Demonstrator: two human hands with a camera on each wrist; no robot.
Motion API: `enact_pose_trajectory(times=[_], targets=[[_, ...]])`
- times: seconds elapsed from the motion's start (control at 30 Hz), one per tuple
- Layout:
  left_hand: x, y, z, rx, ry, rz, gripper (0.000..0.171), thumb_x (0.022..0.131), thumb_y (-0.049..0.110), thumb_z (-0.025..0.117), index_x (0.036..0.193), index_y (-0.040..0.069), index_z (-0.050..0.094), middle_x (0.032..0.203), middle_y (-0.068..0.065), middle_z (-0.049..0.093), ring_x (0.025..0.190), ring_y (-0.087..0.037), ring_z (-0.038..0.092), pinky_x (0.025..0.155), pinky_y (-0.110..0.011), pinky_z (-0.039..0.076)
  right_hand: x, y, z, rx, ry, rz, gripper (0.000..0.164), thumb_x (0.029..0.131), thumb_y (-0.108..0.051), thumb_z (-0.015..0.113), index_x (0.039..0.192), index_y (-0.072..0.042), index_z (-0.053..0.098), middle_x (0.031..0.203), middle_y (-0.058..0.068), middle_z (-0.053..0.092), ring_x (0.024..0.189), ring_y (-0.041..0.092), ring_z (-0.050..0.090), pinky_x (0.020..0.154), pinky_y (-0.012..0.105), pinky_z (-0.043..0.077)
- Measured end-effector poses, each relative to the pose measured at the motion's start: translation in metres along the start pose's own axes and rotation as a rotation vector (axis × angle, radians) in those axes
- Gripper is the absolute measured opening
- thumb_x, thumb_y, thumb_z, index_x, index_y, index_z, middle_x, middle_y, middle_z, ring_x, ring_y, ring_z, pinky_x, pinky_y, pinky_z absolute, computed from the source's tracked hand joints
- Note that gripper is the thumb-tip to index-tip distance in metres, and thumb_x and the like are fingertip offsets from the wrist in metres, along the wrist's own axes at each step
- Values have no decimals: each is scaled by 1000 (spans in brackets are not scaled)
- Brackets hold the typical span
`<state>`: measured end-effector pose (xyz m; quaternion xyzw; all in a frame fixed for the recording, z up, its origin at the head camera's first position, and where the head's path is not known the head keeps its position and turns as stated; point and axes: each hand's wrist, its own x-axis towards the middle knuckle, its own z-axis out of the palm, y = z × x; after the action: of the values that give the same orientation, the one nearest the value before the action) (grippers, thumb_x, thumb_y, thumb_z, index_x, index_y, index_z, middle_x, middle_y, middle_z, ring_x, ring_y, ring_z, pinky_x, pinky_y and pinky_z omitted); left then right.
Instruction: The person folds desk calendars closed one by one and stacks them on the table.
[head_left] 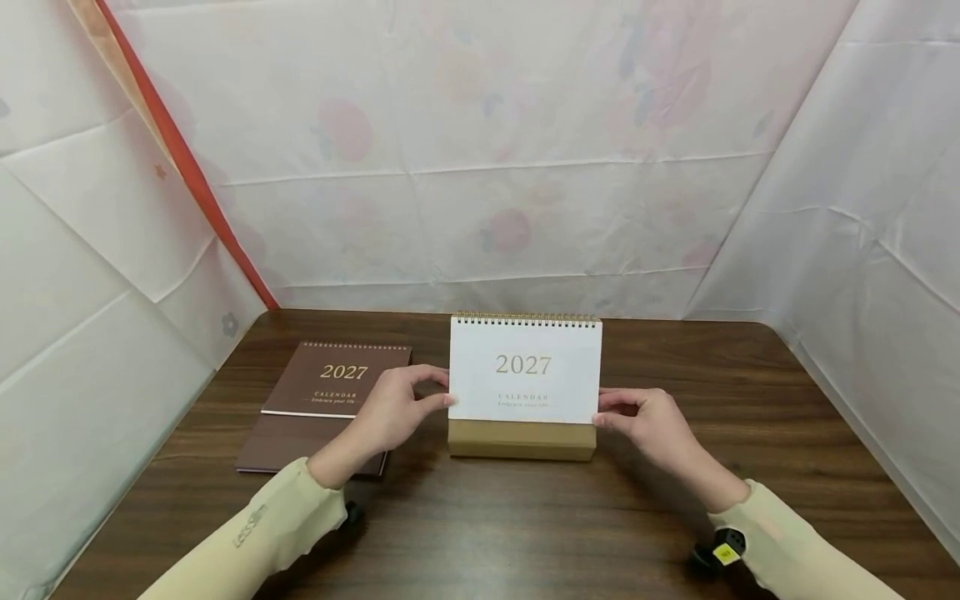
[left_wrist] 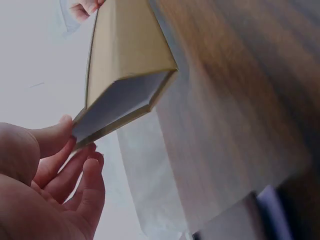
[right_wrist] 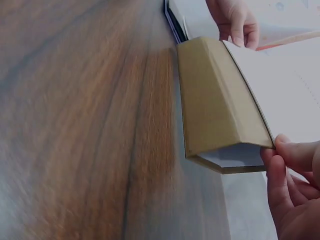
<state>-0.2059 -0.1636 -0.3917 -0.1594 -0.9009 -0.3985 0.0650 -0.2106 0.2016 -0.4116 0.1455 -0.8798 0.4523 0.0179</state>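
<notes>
A white desk calendar (head_left: 525, 383) reading "2027" in gold stands upright on its folded gold-coloured cardboard base (head_left: 522, 442), gold spiral rings along the top. My left hand (head_left: 393, 408) pinches its left side low down, thumb in front and fingers behind. On the opposite side my right hand (head_left: 656, 425) holds the lower right edge the same way. Both wrist views look into the open end of the base; in the left wrist view the left thumb and fingers (left_wrist: 85, 175) are at its edge, and in the right wrist view the right hand (right_wrist: 297, 185) grips the near corner.
A brown 2027 calendar (head_left: 300, 442) lies flat on the wooden table (head_left: 480, 533) at the left, partly behind the left hand and forearm. White patterned cloth (head_left: 480, 208) hangs behind the table and at both sides. Dark wrist devices sit under both sleeves.
</notes>
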Motion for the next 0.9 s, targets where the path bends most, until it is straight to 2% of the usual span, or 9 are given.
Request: enact_pose_trajectory(times=[0.1, 0.2, 0.33, 0.53, 0.57, 0.63, 0.8, 0.87, 0.9], targets=[[-2, -1, 2, -37, -4, -40, 25, 86, 20, 80, 109, 13, 74, 106, 1, 73, 70, -11, 59, 66, -31, 48, -2, 0, 1, 67, -32, 51, 35, 84, -11, 81, 115, 3, 71, 109, 15, 72, 89, 20, 69, 70, 27, 55], [-4, -2, 6, -99, -3, -70, 30, 87, 17, 79, 116, 10, 71, 105, 0, 72, 93, -13, 66, 75, -33, 52, -3, 1, 3, 150, -61, 80, 52, 85, -8, 79, 132, 5, 60, 115, 20, 69, 89, 19, 70, 71, 29, 56], [-7, -3, 12, -165, 5, -121, 40, 89, 14, 77, 127, 8, 66, 108, -3, 73, 96, -18, 68, 76, -35, 54, -6, 3, 7, 209, -84, 98, 65, 87, -4, 76, 145, 1, 48, 121, 22, 66, 89, 19, 70, 72, 32, 57], [-10, -6, 22, -135, 10, -153, 50, 91, 15, 75, 138, 9, 60, 111, -3, 72, 94, -15, 67, 68, -29, 51, -8, 0, 10, 166, -116, 100, 64, 89, -4, 74, 147, -1, 47, 119, 20, 68, 90, 17, 70, 72, 29, 56], [-10, -7, 23, -129, 6, -162, 50, 91, 16, 75, 138, 9, 60, 112, -4, 72, 90, -14, 66, 65, -29, 50, -8, 0, 10, 159, -126, 100, 63, 89, -4, 73, 147, -1, 47, 119, 19, 68, 90, 18, 70, 73, 28, 55], [-10, -8, 24, -122, -3, -187, 49, 90, 18, 76, 137, 10, 61, 118, -5, 71, 72, -16, 62, 58, -30, 48, -7, 0, 10, 153, -150, 105, 63, 90, -5, 73, 147, -1, 47, 119, 18, 68, 92, 19, 69, 73, 28, 54], [-9, -13, 28, -65, -10, -214, 46, 88, 25, 78, 130, 10, 67, 130, -8, 65, 86, -22, 66, 71, -36, 52, -6, 1, 11, 155, -214, 130, 65, 90, -6, 74, 147, 1, 45, 125, 18, 65, 96, 20, 67, 71, 29, 53], [-8, -14, 29, -52, -13, -219, 44, 87, 25, 79, 127, 9, 69, 127, -7, 65, 101, -20, 66, 77, -35, 53, -6, 1, 11, 160, -232, 147, 65, 89, -5, 74, 147, 3, 44, 127, 19, 63, 97, 21, 66, 72, 28, 53], [-8, -15, 29, -52, -19, -221, 43, 87, 24, 79, 126, 9, 70, 126, -7, 65, 97, -20, 66, 74, -34, 54, -5, 1, 12, 163, -243, 152, 66, 89, -4, 73, 147, 4, 43, 128, 20, 62, 97, 21, 66, 72, 28, 52]])
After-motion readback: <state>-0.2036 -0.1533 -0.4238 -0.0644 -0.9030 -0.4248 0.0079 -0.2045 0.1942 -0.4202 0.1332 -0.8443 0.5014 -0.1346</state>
